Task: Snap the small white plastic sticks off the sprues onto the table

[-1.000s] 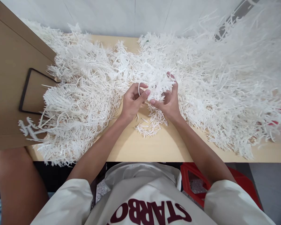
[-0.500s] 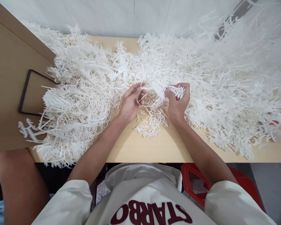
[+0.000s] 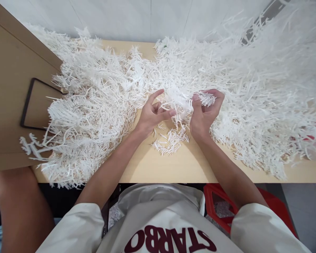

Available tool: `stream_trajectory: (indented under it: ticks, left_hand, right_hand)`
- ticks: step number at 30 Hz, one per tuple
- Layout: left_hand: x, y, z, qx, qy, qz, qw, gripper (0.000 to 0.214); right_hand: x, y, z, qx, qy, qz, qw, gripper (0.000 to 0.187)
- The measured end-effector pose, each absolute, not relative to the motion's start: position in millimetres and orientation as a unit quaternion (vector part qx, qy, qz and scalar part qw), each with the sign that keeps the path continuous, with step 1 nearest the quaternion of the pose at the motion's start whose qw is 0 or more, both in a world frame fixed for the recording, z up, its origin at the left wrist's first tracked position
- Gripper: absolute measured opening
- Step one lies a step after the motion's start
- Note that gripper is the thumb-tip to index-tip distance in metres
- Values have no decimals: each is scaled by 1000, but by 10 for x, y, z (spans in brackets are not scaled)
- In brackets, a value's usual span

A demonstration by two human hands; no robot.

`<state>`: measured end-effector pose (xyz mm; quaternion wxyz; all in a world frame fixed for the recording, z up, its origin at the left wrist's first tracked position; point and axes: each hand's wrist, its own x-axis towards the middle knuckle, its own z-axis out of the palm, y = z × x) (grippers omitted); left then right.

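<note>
My right hand (image 3: 205,114) grips a bunch of white plastic sprigs (image 3: 206,98), thumb on top, with the feathery tips poking out above the palm. The rest of the bunch spreads left into the gap between my hands. My left hand (image 3: 154,114) is beside it, index finger stretched out and thumb apart from it, pointing at the sprigs. Its other fingers are curled and partly hidden. Thin white strands lie close to the left thumb; I cannot tell whether it touches them. Below the hands, short loose white pieces (image 3: 171,142) are scattered on the wooden table (image 3: 168,168).
Heaps of white sprigs cover the table to the left (image 3: 86,105) and to the right (image 3: 265,88). A brown panel with a dark wire frame (image 3: 27,102) stands at left. A red stool (image 3: 218,203) is under the table's edge. Another person's limb (image 3: 21,207) shows at lower left.
My right hand has moved slightly right with the bunch. The left hand's thumb and index finger have spread apart, the thumb reaching right toward the sprigs.
</note>
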<state>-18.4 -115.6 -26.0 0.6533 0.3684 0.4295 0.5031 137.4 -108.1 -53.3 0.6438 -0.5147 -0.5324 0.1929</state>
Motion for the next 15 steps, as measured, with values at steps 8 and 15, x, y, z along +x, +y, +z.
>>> stream_trajectory:
  ticks: [8,15]
  left_hand:
    - [-225,-1067,-441,483,425,534,548,22]
    - [-280,-1101,-392,593,420,528,440,27]
  right_hand:
    - [1454,-1150,-415,-476,-654,167,564,26]
    - [1417,-1105,-446,-478,-668,213,529,45]
